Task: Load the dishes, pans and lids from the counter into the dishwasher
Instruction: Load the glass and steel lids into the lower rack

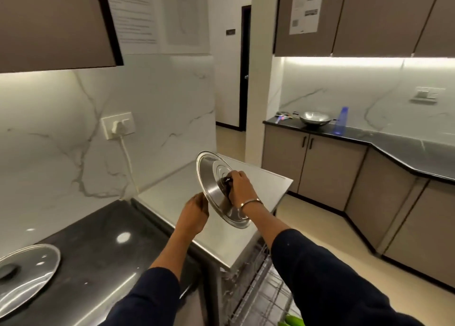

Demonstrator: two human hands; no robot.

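Right hand (238, 187): grips the knob of steel lid (216, 190).
Left hand (194, 215): fingers curled at the lid's lower left rim; contact unclear.
Lid: tilted on edge, above the steel dishwasher top (258, 190).
Rack (261, 288): below the lid, pulled out.
Glass lid (27, 274): on black counter (98, 239), far left of steel lid.

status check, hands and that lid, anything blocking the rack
Right hand grips the black knob of the round steel lid, held tilted on edge; left hand steadies its rim. Wire dishwasher rack pulled out below. Nothing visibly blocking.
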